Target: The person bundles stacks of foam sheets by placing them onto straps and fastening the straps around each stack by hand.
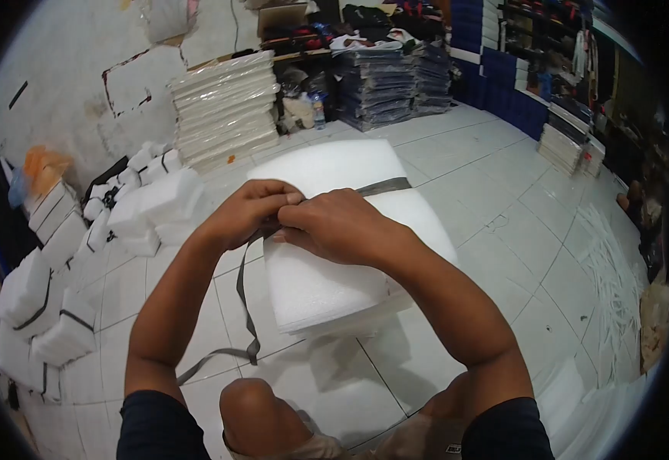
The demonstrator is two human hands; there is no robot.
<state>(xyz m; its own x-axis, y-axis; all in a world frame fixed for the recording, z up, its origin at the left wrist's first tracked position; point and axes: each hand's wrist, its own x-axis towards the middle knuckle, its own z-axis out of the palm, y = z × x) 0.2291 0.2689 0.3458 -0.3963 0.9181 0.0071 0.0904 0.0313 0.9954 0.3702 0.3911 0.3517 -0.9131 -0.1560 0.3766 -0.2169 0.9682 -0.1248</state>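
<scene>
A thick stack of white foam sheets (334, 284) lies on the tiled floor in front of my knees. A dark grey fabric strap (384, 186) runs across its top and passes under my hands. At the stack's upper left, my left hand (254, 211) pinches the strap, fingers closed. My right hand (334, 222) is closed against it, its fingertips on the same strap. The exact crossing of the strap is hidden behind my fingers. From there a loose end hangs down the left side and trails over the floor.
Strapped white foam bundles (47, 307) sit on the left, with more foam blocks (154, 203) behind. Plastic-wrapped white stacks (223, 107) and dark wrapped stacks (377, 88) stand along the back. Thin white foam strips (611, 284) lie in a heap at right.
</scene>
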